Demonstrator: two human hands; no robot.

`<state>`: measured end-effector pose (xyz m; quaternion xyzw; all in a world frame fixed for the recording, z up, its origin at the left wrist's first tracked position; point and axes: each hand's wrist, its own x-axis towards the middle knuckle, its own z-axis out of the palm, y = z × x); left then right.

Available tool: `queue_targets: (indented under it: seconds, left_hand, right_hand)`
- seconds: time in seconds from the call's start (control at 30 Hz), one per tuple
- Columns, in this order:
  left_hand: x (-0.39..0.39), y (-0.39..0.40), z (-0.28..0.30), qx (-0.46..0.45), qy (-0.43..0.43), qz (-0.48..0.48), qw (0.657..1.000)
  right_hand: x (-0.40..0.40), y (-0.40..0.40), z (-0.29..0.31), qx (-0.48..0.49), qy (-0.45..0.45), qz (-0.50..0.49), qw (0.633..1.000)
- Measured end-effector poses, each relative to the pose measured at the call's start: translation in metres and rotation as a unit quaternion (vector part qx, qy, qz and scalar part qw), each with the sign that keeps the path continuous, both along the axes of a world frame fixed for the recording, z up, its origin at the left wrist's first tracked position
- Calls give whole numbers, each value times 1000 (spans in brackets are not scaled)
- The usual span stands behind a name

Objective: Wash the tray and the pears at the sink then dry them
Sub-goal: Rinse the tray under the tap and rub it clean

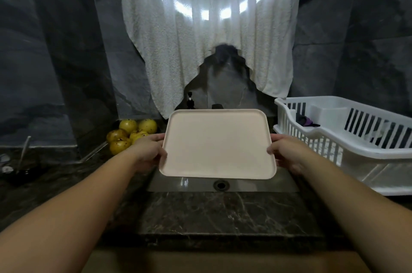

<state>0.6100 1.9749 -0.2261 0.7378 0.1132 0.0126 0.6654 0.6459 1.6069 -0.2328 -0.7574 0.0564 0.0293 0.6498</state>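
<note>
a pale, smooth, rounded-corner tray (217, 145) is held tilted above the steel sink (245, 185). its left edge is gripped by the left hand (149, 154), its right edge by the right hand (287, 154), fingers curled round each rim. yellow, brown-speckled pears (128, 135) are piled on the dark marbled bench (223, 212) left of the sink. a white slatted plastic rack (347, 136) is set right of the sink, a nubbly white towel (214, 34) hung behind it.

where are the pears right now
In the head view the pears sit in a pile on the dark counter at the left, just beyond the left hand that grips the tray, left of the sink.
</note>
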Motion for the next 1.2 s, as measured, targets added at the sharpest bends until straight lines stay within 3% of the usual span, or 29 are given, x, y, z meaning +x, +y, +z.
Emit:
queue_targets:
  seconds: [0.2, 0.33, 0.57, 0.7, 0.77, 0.83, 0.97, 1.13, 1.2]
  left_hand:
    - [30, -3, 15, 110, -170, 95, 975]
    - [31, 4, -4, 288, -98, 93, 948]
    - [43, -4, -12, 135, -157, 59, 977]
    - [62, -7, -6, 160, -198, 105, 961]
    - [70, -10, -7, 166, -204, 129, 956]
    - [74, -10, -10, 170, -203, 138, 954]
    - [79, -9, -20, 195, -217, 153, 944]
    - [81, -17, -23, 203, -230, 157, 939]
    - [82, -22, -16, 199, -230, 157, 940]
  right_hand:
    - [23, 12, 23, -49, -155, -94, 982]
    - [27, 12, 3, -176, -138, -73, 972]
    - [41, 11, -3, -191, -134, -77, 969]
    - [45, 8, 19, -237, -91, -57, 965]
    - [44, 4, 23, -351, -58, -26, 934]
    - [37, 2, 20, -503, -11, 48, 863]
    - [32, 10, 6, -594, 159, 233, 754]
    - [33, 20, 11, -661, 8, 163, 732]
    - [34, 20, 23, -637, 0, 166, 753]
